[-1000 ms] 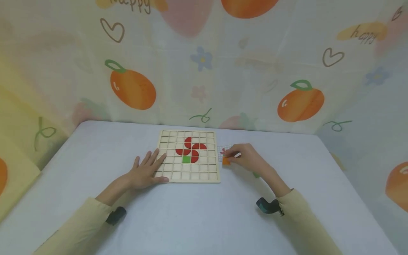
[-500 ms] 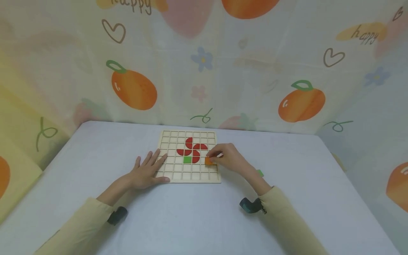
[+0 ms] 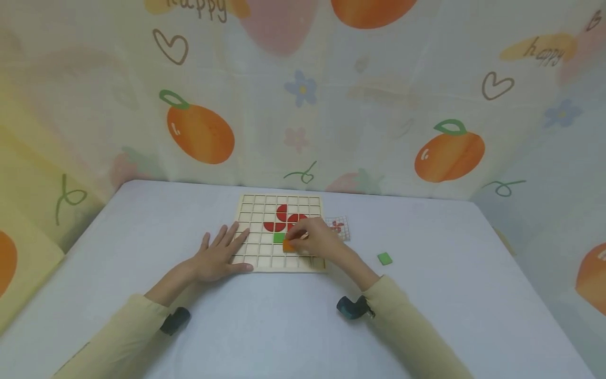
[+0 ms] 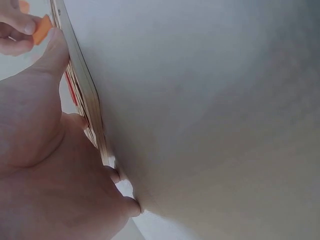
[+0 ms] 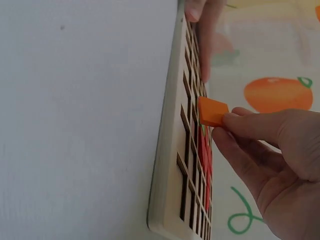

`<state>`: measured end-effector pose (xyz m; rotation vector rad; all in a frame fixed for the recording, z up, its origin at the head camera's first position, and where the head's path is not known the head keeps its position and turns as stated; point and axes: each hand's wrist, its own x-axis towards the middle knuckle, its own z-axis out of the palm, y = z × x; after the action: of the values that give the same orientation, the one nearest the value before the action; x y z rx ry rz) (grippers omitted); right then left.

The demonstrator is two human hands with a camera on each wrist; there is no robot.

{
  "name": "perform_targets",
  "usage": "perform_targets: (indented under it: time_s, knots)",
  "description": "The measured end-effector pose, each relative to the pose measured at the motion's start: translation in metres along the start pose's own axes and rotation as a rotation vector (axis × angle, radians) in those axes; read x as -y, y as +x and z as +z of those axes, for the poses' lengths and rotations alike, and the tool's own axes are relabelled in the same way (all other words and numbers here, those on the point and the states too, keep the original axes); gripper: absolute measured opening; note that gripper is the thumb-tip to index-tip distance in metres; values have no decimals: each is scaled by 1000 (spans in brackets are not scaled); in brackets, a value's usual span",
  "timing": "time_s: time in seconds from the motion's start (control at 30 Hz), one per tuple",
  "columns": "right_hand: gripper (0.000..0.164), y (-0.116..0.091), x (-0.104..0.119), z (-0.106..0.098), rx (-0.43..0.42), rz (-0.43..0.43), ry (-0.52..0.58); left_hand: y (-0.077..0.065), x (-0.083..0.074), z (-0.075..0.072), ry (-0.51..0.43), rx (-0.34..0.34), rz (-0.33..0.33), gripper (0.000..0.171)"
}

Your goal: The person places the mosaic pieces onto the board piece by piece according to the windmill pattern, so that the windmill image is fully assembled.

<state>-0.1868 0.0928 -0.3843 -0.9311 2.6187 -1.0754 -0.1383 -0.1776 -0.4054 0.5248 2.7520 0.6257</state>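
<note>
A wooden grid board [image 3: 251,237] lies on the white table, with red rounded pieces [image 3: 274,227] and one green square tile [image 3: 279,238] set in its cells. My right hand [image 3: 316,238] pinches an orange square tile [image 5: 212,111] between thumb and fingers. In the head view the tile is over the board, just below and right of the green tile; the right wrist view shows it tilted and apart from the grid. My left hand [image 3: 215,258] lies with spread, straight fingers on the board's left edge. Part of the red pieces is hidden behind my right hand.
A small pattern card [image 3: 343,229] with a printed grid and red shape lies right of the board. A loose green tile [image 3: 385,258] is on the table [image 3: 426,295] farther right. Behind stands a curtain [image 3: 265,131] printed with oranges.
My right hand has carried the orange tile leftward from beside the card to over the board. The card and the loose green tile are uncovered. My left hand has stayed in place.
</note>
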Motion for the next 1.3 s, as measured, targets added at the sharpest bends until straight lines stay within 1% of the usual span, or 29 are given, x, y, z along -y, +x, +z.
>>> perform_targets:
  time_s: [0.17, 0.4, 0.53, 0.63, 0.93, 1.03, 1.2, 1.3]
  knots:
    - [11, 2, 6, 8, 5, -38, 12, 0, 1, 1, 12, -3, -2, 93]
    - [10, 4, 8, 15, -27, -35, 16, -3, -5, -3, -8, 4, 7, 92]
    - [9, 4, 10, 18, -41, -28, 9, -3, -6, -3, -3, 12, 1, 92]
    - [9, 4, 11, 19, -42, -18, -12, -3, -6, -3, 2, 11, 0, 92]
    - [9, 5, 14, 25, -54, 5, -133, -3, -6, -3, -9, 0, 8, 92]
    - [9, 5, 15, 27, -59, 1, -169, -4, -6, -3, -10, -4, 7, 92]
    - [9, 5, 17, 28, -62, -16, -187, -5, -6, -3, -7, -13, 8, 91]
    - [9, 3, 16, 27, -63, 0, -187, -3, -6, -2, -5, -12, 15, 92]
